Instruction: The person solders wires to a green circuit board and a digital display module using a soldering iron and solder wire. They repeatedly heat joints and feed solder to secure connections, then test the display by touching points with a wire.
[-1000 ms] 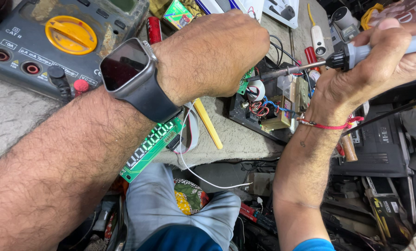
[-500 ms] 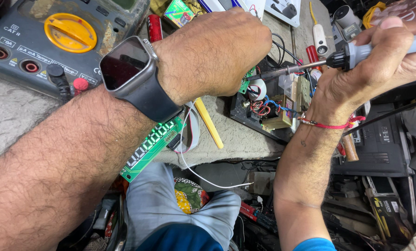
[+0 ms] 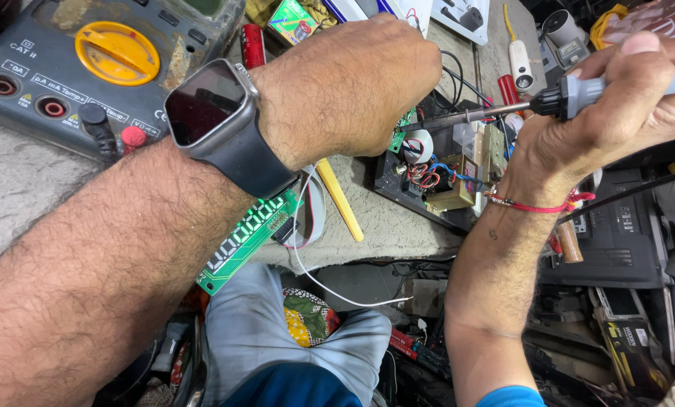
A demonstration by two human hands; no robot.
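- Barely anything moved since the earlier frames: both hands keep the same pose, and the iron's tip stays at the board.
- Right hand (image 3: 624, 105) is clamped round the grey-handled soldering iron with black collar and metal shaft (image 3: 578, 90), thumb on top; the shaft points toward 9 o'clock.
- Left hand (image 3: 345, 83) is curled over the far side of the work. Fingers are hidden, so I cannot tell if it grips anything.
- Black-based open circuit assembly with coloured wires, a small coil and a tan transformer block (image 3: 443, 177) sits at the surface edge, between the two hands, at about 5 o'clock of the left hand.
- Step, as a judgement: soldering a joint on that assembly, left hand steadying. The next move likely calls for a steady tip on the joint and a clear view, which the left hand blocks.
- Black square-faced smartwatch (image 3: 213, 117) is on the left wrist.
- Grey multimeter with yellow round dial (image 3: 88, 60) lies at 10 o'clock, probe plugs in its sockets.
- Green display circuit board with white digit segments (image 3: 247, 241) pokes out under the left forearm; a white ribbon cable (image 3: 315, 211) is beside it.
- Yellow plastic stick (image 3: 341, 200) lies on the grey stone surface (image 3: 21, 196).
- In the way: loose wires near the tip, clutter below at 5 o'clock.
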